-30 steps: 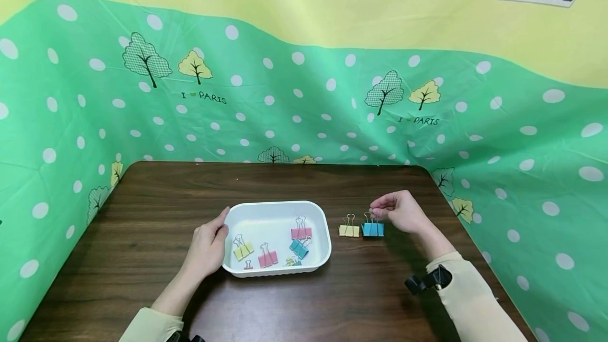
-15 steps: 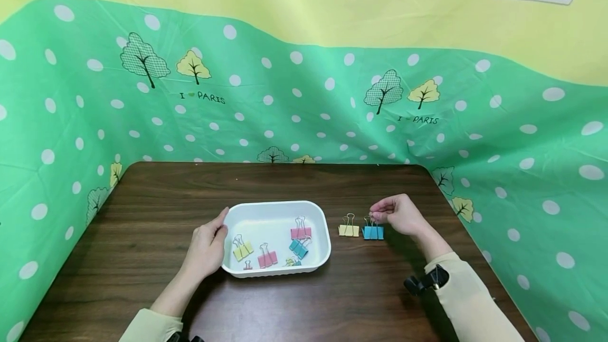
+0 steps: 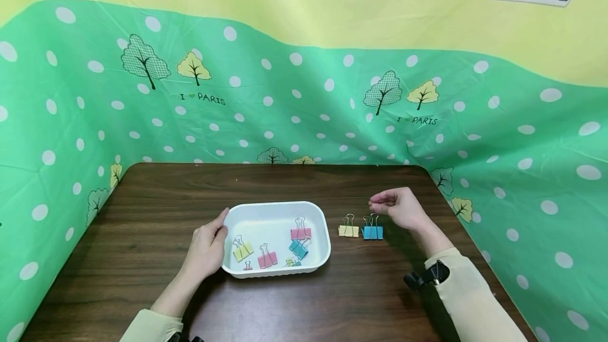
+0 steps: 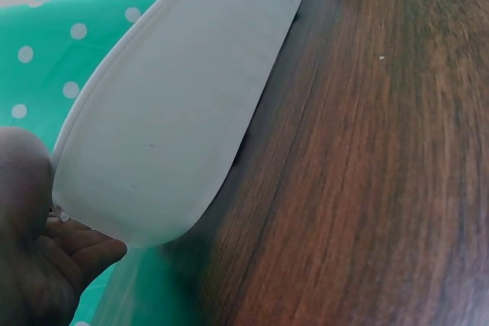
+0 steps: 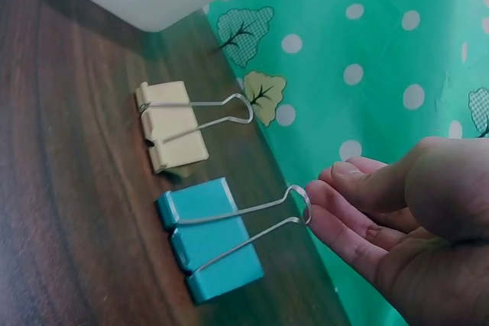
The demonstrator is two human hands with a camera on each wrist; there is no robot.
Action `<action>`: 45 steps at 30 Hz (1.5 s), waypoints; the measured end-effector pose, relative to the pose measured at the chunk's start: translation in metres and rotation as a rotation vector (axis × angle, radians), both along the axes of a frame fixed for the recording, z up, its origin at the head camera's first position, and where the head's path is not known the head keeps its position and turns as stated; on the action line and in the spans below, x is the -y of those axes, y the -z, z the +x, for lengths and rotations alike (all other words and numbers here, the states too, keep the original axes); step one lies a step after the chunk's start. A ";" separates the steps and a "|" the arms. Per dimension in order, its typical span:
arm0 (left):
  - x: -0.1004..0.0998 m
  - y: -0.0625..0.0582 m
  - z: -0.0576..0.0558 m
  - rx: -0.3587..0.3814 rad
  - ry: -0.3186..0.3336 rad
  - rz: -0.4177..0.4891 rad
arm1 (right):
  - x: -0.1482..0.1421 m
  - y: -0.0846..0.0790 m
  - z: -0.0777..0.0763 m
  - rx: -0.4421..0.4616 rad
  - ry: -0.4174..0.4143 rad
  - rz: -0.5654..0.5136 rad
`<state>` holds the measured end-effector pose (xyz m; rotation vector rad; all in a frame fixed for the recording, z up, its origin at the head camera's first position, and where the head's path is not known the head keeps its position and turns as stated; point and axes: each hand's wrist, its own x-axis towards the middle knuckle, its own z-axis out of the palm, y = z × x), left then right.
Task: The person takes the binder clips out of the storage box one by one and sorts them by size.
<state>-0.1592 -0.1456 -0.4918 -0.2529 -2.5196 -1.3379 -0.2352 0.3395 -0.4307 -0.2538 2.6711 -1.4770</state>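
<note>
My left hand (image 3: 206, 247) grips the left end of a white plastic tray (image 3: 275, 209), thumb on the rim and fingers beneath, as the left wrist view shows. Two pink binder clips (image 3: 268, 259), a yellow one (image 3: 243, 250), a blue one (image 3: 299, 248) and a few small ones lie in the tray. To its right on the table, a pale yellow binder clip (image 5: 174, 124) and a larger blue binder clip (image 5: 214, 238) stand side by side, handles up. My right hand (image 3: 401, 209) is just above the blue clip, its fingertips beside the wire handle, not gripping it.
The dark wooden table (image 3: 157, 199) is bounded at the back and sides by a green and yellow printed cloth (image 3: 304, 83). Black wrist straps (image 3: 429, 276) sit over the sleeves.
My right hand held the blue binder clip by its handle and set it slightly nearer me; it has now let go and risen a little. The left hand and tray have stayed put.
</note>
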 end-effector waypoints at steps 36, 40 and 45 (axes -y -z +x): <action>0.001 0.001 -0.001 -0.007 0.006 0.002 | 0.125 -0.028 0.018 -0.052 -0.160 -0.055; 0.001 0.001 0.000 -0.004 0.012 0.006 | 0.138 -0.023 0.017 -0.058 -0.176 -0.036; 0.001 0.001 0.000 -0.005 0.012 0.001 | 0.151 -0.014 0.015 -0.080 -0.216 -0.011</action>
